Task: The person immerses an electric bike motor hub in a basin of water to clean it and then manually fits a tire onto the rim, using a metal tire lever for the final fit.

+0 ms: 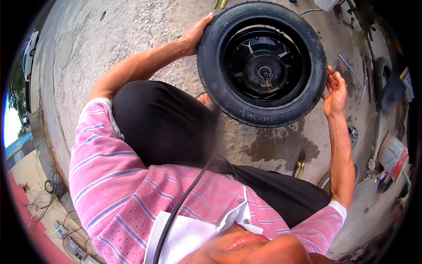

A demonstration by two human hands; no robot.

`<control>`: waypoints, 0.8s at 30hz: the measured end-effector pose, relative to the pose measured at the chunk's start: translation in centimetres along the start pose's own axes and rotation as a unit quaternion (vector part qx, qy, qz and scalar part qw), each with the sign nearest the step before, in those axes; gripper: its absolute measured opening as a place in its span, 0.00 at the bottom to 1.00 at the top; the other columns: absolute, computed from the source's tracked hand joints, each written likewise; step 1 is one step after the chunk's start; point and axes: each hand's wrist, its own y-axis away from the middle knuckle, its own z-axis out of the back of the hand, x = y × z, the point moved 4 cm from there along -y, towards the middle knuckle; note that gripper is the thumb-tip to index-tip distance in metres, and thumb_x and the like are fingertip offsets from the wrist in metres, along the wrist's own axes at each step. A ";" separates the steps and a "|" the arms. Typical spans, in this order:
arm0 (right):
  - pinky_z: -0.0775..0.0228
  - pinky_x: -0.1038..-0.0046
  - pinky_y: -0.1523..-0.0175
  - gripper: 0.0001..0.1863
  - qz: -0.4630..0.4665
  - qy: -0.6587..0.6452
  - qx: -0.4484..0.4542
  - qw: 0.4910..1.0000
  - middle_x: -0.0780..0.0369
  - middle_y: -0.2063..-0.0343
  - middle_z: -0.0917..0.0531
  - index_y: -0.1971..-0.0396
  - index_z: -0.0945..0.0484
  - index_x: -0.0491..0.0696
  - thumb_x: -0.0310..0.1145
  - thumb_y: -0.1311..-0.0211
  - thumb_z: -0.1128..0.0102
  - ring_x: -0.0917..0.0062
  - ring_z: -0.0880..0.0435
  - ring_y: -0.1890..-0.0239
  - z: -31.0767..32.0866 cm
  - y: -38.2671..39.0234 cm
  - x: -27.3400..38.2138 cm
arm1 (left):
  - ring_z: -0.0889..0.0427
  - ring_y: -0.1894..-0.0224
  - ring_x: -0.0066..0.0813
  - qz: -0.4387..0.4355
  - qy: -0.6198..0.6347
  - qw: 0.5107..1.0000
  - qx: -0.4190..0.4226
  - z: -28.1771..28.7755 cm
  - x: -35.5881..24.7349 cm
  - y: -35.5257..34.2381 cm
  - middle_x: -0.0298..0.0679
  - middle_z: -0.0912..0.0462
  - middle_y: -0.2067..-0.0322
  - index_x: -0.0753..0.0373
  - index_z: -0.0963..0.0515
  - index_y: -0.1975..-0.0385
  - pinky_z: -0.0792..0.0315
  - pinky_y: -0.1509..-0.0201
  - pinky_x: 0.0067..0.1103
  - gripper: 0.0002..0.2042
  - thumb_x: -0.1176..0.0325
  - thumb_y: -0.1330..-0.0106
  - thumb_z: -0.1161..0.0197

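Note:
A black tyre is mounted on a dark wheel rim, together making one wheel in front of me above the concrete ground. In its middle sits a round black hub with a short metal axle sticking up toward me. My left hand grips the tyre at its upper left edge, some fingers hidden by the rubber. On the opposite side my right hand holds the tyre's right edge with curled fingers. Part of a bare foot shows beside the tyre.
Yellow-handled pliers lie near a damp patch; yellow handles show beyond the wheel. Metal rods and another tyre are at right. A black cord hangs across my shirt. Cables run at far left.

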 end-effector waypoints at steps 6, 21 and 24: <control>0.43 0.59 0.35 0.26 0.004 0.003 -0.007 1.000 0.67 0.39 0.22 0.39 0.21 0.56 0.55 0.27 0.51 0.73 0.30 0.36 0.1 0.0 0.0 | 0.10 0.61 0.27 -0.005 0.006 1.000 0.015 0.2 0.2 -0.6 0.42 0.11 0.59 0.59 0.21 0.43 0.14 0.53 0.29 0.31 0.37 0.24 0.56; 0.40 0.59 0.37 0.25 0.018 0.007 0.006 1.000 0.68 0.41 0.20 0.41 0.20 0.54 0.53 0.28 0.50 0.75 0.28 0.37 0.1 0.0 0.0 | 0.11 0.61 0.30 0.049 0.039 0.997 0.036 1.0 0.9 -1.6 0.41 0.12 0.60 0.61 0.20 0.47 0.14 0.54 0.30 0.31 0.37 0.25 0.53; 0.41 0.60 0.38 0.26 0.025 0.007 0.020 0.999 0.69 0.39 0.22 0.38 0.21 0.57 0.56 0.27 0.49 0.76 0.31 0.37 0.6 -0.1 -0.4 | 0.11 0.59 0.35 0.079 0.079 0.993 0.027 0.2 0.9 -1.7 0.45 0.12 0.56 0.63 0.21 0.44 0.15 0.51 0.33 0.34 0.36 0.24 0.55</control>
